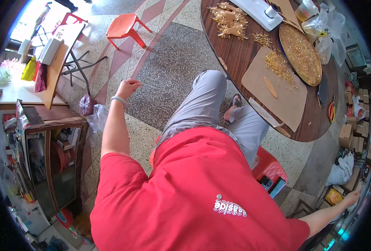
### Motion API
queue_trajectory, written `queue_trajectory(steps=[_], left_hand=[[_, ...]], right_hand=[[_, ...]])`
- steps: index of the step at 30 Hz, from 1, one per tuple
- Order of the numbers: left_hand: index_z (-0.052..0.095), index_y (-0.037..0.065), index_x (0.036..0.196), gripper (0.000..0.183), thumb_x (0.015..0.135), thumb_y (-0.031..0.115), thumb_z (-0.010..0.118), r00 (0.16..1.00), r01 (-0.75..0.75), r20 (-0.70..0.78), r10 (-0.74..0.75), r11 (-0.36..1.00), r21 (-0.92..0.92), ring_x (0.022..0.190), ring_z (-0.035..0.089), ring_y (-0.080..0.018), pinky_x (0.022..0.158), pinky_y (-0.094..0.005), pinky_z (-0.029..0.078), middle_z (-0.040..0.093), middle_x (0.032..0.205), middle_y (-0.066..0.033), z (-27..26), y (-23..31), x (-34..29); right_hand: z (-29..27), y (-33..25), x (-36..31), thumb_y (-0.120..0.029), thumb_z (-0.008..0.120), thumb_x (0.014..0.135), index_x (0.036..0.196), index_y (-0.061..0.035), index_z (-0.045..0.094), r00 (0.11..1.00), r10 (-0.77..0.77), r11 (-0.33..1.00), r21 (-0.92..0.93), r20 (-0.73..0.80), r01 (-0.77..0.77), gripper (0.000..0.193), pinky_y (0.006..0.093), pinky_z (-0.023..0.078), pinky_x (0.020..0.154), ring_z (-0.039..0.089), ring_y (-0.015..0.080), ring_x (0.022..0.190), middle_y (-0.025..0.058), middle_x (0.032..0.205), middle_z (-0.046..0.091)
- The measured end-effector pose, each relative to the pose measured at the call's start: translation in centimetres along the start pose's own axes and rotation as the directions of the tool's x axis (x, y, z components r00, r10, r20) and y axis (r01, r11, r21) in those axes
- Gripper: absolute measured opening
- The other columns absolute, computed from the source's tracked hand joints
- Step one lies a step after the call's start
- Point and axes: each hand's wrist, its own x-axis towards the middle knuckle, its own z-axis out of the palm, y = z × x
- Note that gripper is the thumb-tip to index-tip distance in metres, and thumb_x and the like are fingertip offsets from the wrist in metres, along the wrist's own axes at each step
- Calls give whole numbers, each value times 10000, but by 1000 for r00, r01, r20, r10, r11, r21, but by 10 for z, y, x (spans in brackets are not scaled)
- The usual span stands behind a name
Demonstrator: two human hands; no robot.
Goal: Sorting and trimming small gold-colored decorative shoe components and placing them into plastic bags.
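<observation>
The left hand [127, 88], left of centre in the frame, was curled into a loose fist, pinching a thin thread [152, 85] that ran right toward the knee [210, 79]. The right hand [353, 195], at the lower right edge, reached out to cluttered boxes [352, 138]; whether it gripped anything could not be told. At the upper right, a round table [235, 54] carried a tray [300, 54] of golden bits and a board [277, 96].

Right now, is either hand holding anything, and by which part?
Left hand is loosely closed in the air with nothing visible in it. Right hand reaches toward cluttered shelving at the picture's rim; whether it grips anything cannot be told.
</observation>
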Motion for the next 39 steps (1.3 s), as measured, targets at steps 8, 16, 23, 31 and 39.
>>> queue_trajectory(steps=[8, 16, 23, 31, 39], left_hand=[[649, 33, 792, 127, 781, 158, 665, 997, 69, -27, -74, 986, -154, 465, 432, -60, 423, -201, 335, 529, 592, 22, -27, -17, -8], [611, 42, 757, 79, 794, 108, 637, 976, 205, 58, -212, 781, -590, 438, 455, -83, 394, -204, 343, 528, 577, 10, -45, -35, -24], [602, 75, 630, 179, 767, 190, 606, 965, 261, 48, -257, 959, -108, 489, 538, -135, 417, -276, 401, 543, 538, -28, -21, -77, 8], [511, -14, 1154, 445, 783, 206, 620, 840, -186, -242, 486, 677, 712, 1034, 501, -347, 903, -399, 395, 544, 1108, -208, 83, 56, -4], [507, 2, 1160, 332, 847, 96, 563, 394, -540, 402, 827, 562, -627, 987, 544, -153, 881, -264, 413, 572, 1080, -69, 326, 437, -256]], right_hand=[[-32, -24, -36, -450, 356, 894, 1033, -7, 581, 998, 37, 998, -58, 46, -34, 516, 393, 424, 804, 544, 348, 938, 182, 1030, 590], [-5, -12, -52, -468, 365, 888, 1003, 0, 589, 983, 110, 993, -61, 149, -102, 532, 391, 426, 790, 548, 349, 915, 183, 983, 603], [32, 64, -16, -386, 459, 889, 1031, -16, 589, 976, -40, 890, 451, 214, -62, 417, 325, 430, 783, 565, 218, 877, 124, 939, 619], [-130, -178, -59, -179, 543, 874, 962, -33, 587, 959, -198, 594, 803, 206, -50, 176, 185, 347, 591, 427, 57, 642, -29, 721, 493], [-187, -255, -88, -15, 537, 819, 785, 1, 544, 771, -622, 211, 918, -138, 335, 38, 182, 335, 554, 417, 65, 608, 23, 748, 488]])
